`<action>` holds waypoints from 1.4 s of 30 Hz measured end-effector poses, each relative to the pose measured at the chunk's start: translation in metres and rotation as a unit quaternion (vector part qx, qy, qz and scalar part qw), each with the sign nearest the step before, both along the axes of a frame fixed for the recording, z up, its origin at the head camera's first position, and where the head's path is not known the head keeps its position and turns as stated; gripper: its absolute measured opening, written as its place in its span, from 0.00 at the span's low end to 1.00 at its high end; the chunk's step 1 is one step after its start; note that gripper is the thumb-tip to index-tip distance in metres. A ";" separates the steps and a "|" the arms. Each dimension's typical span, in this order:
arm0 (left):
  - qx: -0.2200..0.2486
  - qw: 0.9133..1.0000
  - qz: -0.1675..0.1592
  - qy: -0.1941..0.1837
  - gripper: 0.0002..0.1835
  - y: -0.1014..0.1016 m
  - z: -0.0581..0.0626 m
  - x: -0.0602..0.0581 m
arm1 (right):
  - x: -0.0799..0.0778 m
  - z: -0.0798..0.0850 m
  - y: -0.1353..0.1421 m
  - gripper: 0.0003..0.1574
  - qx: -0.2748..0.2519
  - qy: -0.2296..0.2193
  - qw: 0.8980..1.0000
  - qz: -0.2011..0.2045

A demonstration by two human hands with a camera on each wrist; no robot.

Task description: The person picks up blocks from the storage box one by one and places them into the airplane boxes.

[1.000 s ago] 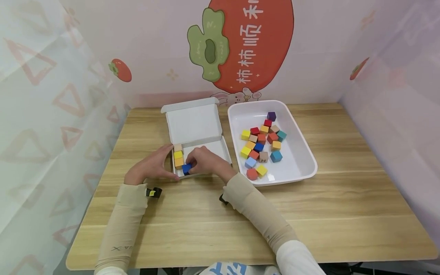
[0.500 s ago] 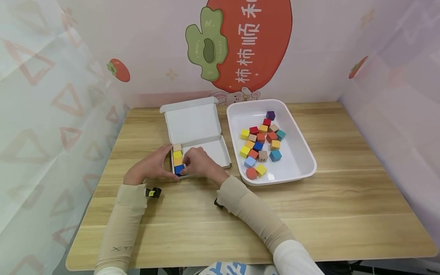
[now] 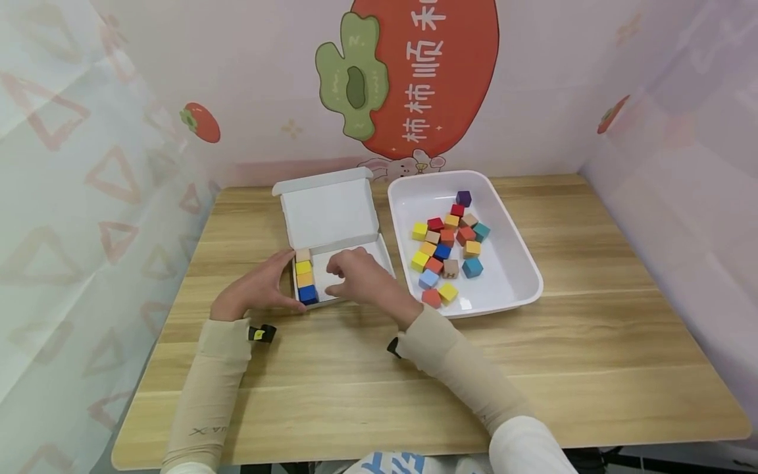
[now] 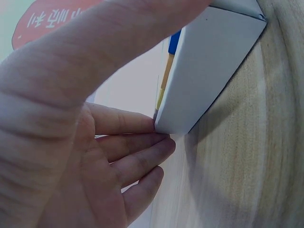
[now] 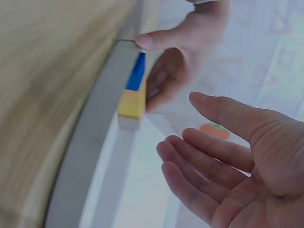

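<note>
In the head view my left hand (image 3: 260, 286) holds the white cardboard box (image 3: 384, 256) by its left side, thumb at the near corner and fingertips at the far one. The left wrist view shows those fingertips (image 4: 164, 145) against the box wall. Along that wall runs a row of wooden cubes: a natural cube (image 3: 303, 255), a yellow cube (image 3: 303, 267), an orange cube (image 3: 304, 280) and, nearest, a blue cube (image 3: 308, 294). Over the box interior hovers my right hand (image 3: 367, 280), fingers loosely bent and holding nothing; the right wrist view confirms a gap between thumb and fingers.
Right of the box stands a white plastic tray (image 3: 515, 276) with several coloured cubes, among them a purple cube (image 3: 464, 198) and a teal cube (image 3: 472, 266). The box lid (image 3: 329, 212) stands raised at the back, towards the printed wall (image 3: 260, 99).
My right hand slid the blue cube left against the row's near end, let it go and moved right, away from it. My left hand stayed on the box.
</note>
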State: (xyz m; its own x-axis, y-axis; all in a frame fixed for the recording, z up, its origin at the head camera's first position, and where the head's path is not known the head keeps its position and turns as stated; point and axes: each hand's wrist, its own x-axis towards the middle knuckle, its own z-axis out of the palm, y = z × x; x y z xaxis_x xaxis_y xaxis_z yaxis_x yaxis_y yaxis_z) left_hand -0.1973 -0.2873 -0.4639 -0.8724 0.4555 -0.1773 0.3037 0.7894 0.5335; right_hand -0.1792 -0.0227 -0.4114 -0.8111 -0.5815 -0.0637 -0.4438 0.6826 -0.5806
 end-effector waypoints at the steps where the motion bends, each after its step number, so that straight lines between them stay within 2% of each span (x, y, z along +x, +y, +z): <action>1: -0.003 1.000 0.001 0.000 0.70 -0.001 0.000 0.000 | 0.001 0.004 0.006 0.24 -0.003 -0.002 1.000 -0.002; 6: -0.020 1.000 0.007 -0.006 0.72 -0.003 0.001 -0.001 | 0.006 0.018 0.041 0.25 -0.012 -0.013 0.999 -0.032; 12: -0.020 1.000 0.003 -0.006 0.73 -0.004 0.003 -0.001 | 0.009 0.025 0.090 0.28 -0.016 -0.007 0.995 -0.095; 16: -0.019 1.000 -0.001 -0.004 0.72 -0.005 0.004 -0.001 | 0.009 0.022 0.122 0.28 -0.020 0.005 0.991 -0.129; 21: -0.035 0.999 0.001 -0.005 0.72 -0.006 0.006 0.001 | 0.009 0.012 0.157 0.29 -0.033 -0.006 0.985 -0.169; 26: -0.031 1.000 -0.001 -0.008 0.72 -0.005 0.004 0.002 | 0.013 0.009 0.187 0.30 -0.009 -0.001 0.978 -0.208; 34: -0.031 0.999 0.005 -0.009 0.73 -0.005 0.001 0.004 | 0.012 0.005 0.217 0.30 0.024 0.002 0.964 -0.263; 42: -0.026 1.000 0.003 0.000 0.73 -0.003 0.000 0.002 | 0.006 -0.011 0.226 0.30 0.037 -0.011 0.960 -0.279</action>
State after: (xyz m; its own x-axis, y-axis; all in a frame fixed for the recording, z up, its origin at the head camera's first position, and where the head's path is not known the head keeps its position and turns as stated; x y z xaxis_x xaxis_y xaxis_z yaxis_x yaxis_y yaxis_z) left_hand -0.1951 -0.2900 -0.4637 -0.8751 0.4405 -0.2002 0.2992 0.8178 0.4916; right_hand -0.1737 0.2037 -0.4228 -0.9928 -0.0508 -0.1084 0.0138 0.8507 -0.5254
